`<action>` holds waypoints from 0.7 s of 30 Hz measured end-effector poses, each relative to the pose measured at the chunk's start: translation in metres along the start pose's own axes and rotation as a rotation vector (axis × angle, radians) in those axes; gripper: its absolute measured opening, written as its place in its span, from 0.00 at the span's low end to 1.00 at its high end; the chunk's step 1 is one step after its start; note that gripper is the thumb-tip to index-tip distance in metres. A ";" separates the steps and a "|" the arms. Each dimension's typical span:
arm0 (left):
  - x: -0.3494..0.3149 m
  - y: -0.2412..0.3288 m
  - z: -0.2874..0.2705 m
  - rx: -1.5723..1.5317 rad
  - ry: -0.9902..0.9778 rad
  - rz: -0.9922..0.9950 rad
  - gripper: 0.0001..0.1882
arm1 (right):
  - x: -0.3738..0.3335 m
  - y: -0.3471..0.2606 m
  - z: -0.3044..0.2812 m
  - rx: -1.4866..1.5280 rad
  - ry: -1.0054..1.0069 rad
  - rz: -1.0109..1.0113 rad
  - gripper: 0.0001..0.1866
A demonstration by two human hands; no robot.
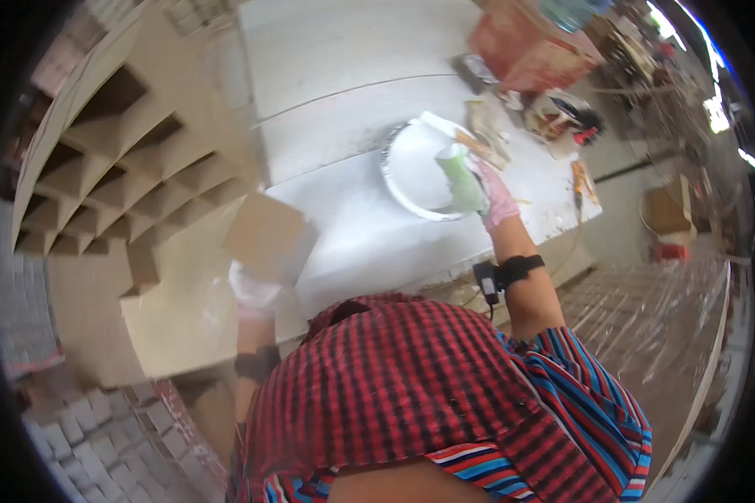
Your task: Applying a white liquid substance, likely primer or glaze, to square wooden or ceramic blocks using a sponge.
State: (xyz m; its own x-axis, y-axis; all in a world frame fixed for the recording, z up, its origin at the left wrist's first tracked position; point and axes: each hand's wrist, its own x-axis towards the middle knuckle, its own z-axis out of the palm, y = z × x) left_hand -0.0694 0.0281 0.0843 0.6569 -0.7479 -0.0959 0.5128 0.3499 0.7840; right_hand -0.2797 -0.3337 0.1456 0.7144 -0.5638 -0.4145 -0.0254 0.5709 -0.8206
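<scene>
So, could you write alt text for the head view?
From above, a person's gloved left hand holds a brown boxy piece while their gloved right hand holds a green item over a round white basin on a pale table; brown compartments stand at left.

The box [264,230] is faced in matt, cardboard-like board, the basin [415,174] is formed of smooth, plastic-looking material; a soft sheen is shown by the worktop [335,230].

The basin [413,168] sits on the table [344,226], right of the cardboard box [264,230]
</scene>
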 end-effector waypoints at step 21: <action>0.024 0.060 0.047 -0.473 -0.148 0.107 0.21 | -0.065 0.039 0.250 -1.654 -0.368 -1.170 0.10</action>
State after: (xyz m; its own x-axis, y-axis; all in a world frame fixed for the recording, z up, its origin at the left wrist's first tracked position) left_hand -0.0492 0.0046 0.1580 0.6515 -0.7539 0.0843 0.6637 0.6203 0.4180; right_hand -0.1525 -0.1255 0.2386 0.9285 0.0584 0.3666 0.1283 -0.9772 -0.1695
